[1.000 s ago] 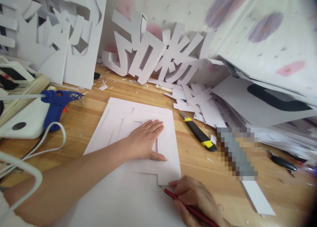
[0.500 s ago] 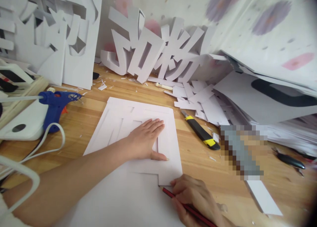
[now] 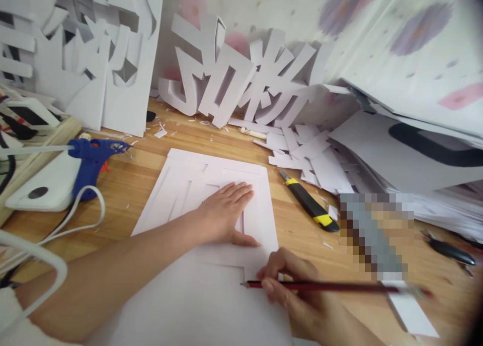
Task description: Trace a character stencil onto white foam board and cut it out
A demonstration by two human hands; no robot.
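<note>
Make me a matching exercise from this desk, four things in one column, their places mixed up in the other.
1 pencil
2 glue gun
3 utility knife
4 left hand

A flat on the white cut-out
B on the table, far left
C gripped in the right hand
D on the table, right of the cut-out

Pairs: 1-C, 2-B, 3-D, 4-A

Light wood-plank tabletop (image 3: pixel 124 185), dotted with paper scraps (image 3: pixel 160 133). Whitish wall (image 3: pixel 287 3) behind it has faint pink blotches. Lighting's soft and even.
</note>
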